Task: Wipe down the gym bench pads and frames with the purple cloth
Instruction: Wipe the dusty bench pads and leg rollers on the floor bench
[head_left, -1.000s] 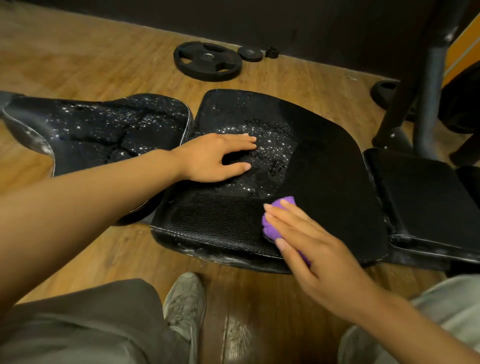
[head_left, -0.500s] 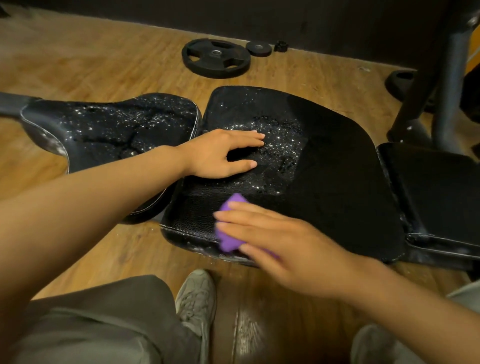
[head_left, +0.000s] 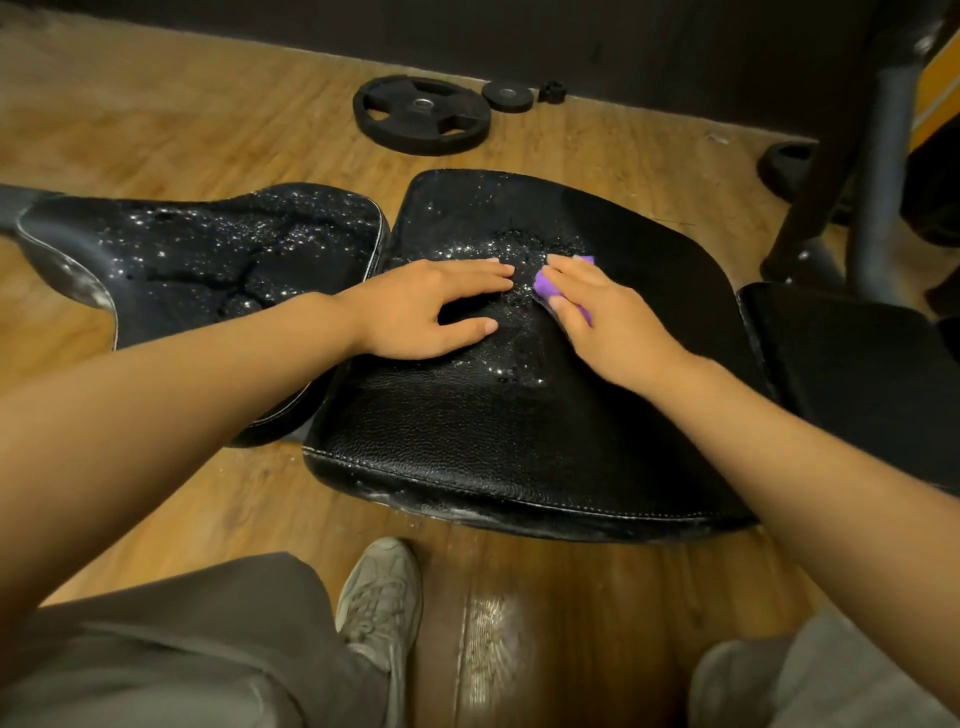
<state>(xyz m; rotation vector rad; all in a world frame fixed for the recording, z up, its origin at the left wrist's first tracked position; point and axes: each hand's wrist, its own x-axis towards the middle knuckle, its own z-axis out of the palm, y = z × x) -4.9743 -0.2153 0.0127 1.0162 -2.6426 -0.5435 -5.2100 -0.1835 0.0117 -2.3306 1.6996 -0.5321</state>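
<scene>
The right hand (head_left: 605, 317) has carried the purple cloth (head_left: 558, 287) from the pad's near edge up to its centre. The wide seat pad (head_left: 519, 431) carries droplets at 12 o'clock; the narrower pad (head_left: 208, 254) at 9 is wetter. The left hand (head_left: 431, 312) rests flat, fingers straight, bracing. The right presses the cloth with straight fingers. Judged mid-wipe; next, sweep through the droplets.

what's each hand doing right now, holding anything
left hand: open, flat on the middle bench pad, holding nothing
right hand: open, pressing the purple cloth on the pad
</scene>
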